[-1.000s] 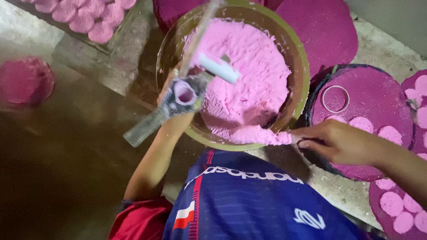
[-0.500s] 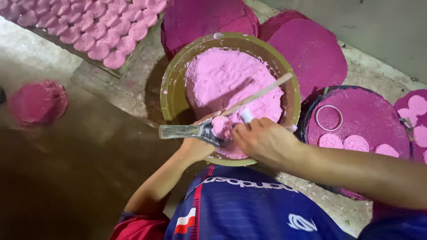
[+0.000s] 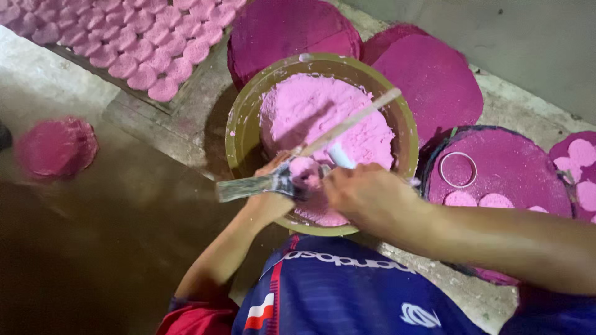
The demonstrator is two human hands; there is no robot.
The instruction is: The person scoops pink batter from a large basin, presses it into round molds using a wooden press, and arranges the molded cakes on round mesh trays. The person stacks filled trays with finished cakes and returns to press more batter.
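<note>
Here both hands meet over the near rim of a wide olive-green round bowl (image 3: 239, 133) heaped with pale pink powder (image 3: 316, 115). The left hand (image 3: 273, 186) is closed around a small mould packed with pink powder (image 3: 304, 170) that ends in a flat, paint-smeared metal handle (image 3: 245, 188); the handle's long axis runs roughly level, pointing away to the left of the mould and out past the bowl's edge. The right hand (image 3: 366, 195) is curled shut just beside the mould on its right, gripping a short white tube-like piece (image 3: 340, 156) whose lower end is hidden in the fist. Both hands lie about equally close to the mould, the left carrying it, the right touching or nearly touching its side; which, I cannot tell. A thin pale wooden stick (image 3: 354, 121) lies slanted across the powder from the mould up toward the bowl's far right rim. The bowl sits on a rough, dusty concrete surface (image 3: 186, 118). Behind it lie round magenta-coated discs (image 3: 428, 80); to the right a dark-rimmed round tray (image 3: 515, 174) carries a white ring (image 3: 458, 169) and pressed pink rounds. Upper left, a board bears rows of scalloped pink cakes (image 3: 136, 43). A magenta lump (image 3: 56, 147) rests on the dark brown floor (image 3: 105, 248).
</note>
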